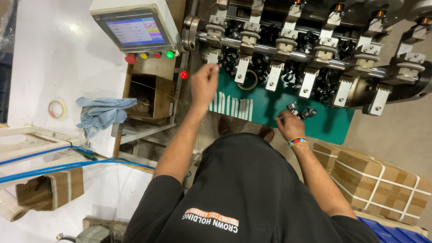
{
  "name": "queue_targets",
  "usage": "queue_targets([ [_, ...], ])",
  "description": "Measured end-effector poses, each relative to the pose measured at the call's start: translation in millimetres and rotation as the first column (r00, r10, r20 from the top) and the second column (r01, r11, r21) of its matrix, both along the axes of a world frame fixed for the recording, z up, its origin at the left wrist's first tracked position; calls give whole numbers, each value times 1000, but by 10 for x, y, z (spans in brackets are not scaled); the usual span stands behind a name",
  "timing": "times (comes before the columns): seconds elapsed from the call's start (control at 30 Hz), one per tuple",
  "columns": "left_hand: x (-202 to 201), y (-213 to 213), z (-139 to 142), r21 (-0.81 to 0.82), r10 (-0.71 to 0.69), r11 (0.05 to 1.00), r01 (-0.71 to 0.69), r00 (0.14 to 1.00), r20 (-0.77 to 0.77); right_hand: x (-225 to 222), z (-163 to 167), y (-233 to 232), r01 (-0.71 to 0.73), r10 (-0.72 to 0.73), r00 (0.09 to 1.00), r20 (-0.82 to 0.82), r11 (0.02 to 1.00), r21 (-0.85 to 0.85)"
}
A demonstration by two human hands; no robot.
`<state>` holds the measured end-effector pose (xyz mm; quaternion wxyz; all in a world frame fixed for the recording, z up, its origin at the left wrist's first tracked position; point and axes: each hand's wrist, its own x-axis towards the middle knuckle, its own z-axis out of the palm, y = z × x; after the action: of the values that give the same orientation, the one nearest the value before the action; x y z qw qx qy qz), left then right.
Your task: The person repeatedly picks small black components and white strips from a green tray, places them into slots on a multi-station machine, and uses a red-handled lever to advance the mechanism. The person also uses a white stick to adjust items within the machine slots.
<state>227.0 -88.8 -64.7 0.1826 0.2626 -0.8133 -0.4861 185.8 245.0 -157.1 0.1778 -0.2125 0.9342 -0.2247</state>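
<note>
Honestly, from my remote seat the nearest worry is the stack of brown cardboard boxes bound with white straps (378,184) just beside my right elbow; a careless pull-back of that arm could knock into it. Moving up, my right hand (290,127), with a beaded multicolour wristband (298,141), rests on the green mat-covered surface (333,123), fingers curled as if pinching something small, though I cannot tell what, if anything, is between them. Just beyond it lie a few small black plastic coil bobbins (301,110), loose on the mat; a nudge could scatter them or roll them toward the edge. A row of white strips (231,105) lies to the left of them.

My left hand (204,83) is raised, fingers loosely closed, near a grey metal clamp arm (213,56) of the multi-station winding machine (315,49). Blur hides whether it grips anything. That is my main concern: fingers so close to the shaft and the hanging clamps could get caught if the machine cycles.

Farther left, the touchscreen control panel (135,30) with red, yellow and green buttons (150,56) sits near that raised arm, so I judge an accidental press possible.
</note>
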Motion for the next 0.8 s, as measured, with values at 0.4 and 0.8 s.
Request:
queue_targets([
  [0.4, 716, 46, -932, -221, -316, 905, 363, 923, 220, 84, 101, -2142, -52, 259, 943, 210, 737, -674],
  [0.8, 1156, -504, -253, 21, -196, 979, 201, 968, -160, 416, 366, -2341, 468, 191, 424, 885, 791, -394],
])
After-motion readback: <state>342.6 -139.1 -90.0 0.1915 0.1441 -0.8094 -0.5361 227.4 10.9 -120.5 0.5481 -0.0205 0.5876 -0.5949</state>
